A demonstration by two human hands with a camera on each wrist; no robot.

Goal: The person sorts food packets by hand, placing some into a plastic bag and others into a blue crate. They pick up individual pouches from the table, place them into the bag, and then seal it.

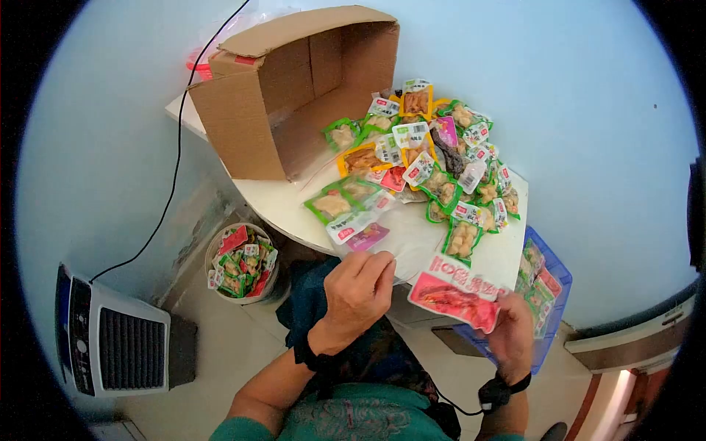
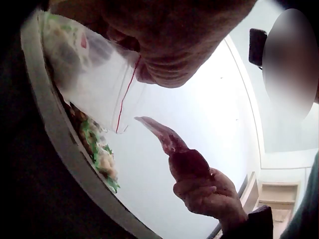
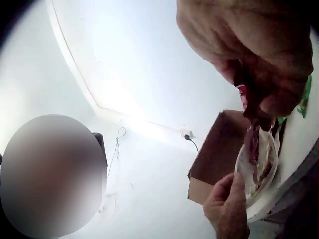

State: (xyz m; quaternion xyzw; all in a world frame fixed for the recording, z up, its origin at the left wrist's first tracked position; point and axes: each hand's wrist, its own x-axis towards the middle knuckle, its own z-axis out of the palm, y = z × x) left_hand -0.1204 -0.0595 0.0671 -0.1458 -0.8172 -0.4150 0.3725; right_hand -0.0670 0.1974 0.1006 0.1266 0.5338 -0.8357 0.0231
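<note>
Well, filmy bag in left hand, glossy packet in right hand

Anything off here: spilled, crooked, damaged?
Brown cardboard box appears tipped on its side, opening toward a loose heap of colourful plastic food packets on the white table; possibly deliberate. Dark, worn-looking patches low on the pale blue wall suggest damp or damage. No leaking packet visible.

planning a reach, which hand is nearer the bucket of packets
Left. The left hand, holding a clear bag, is right of the bucket; the right hand, gripping a red packet, is farther right.
</note>
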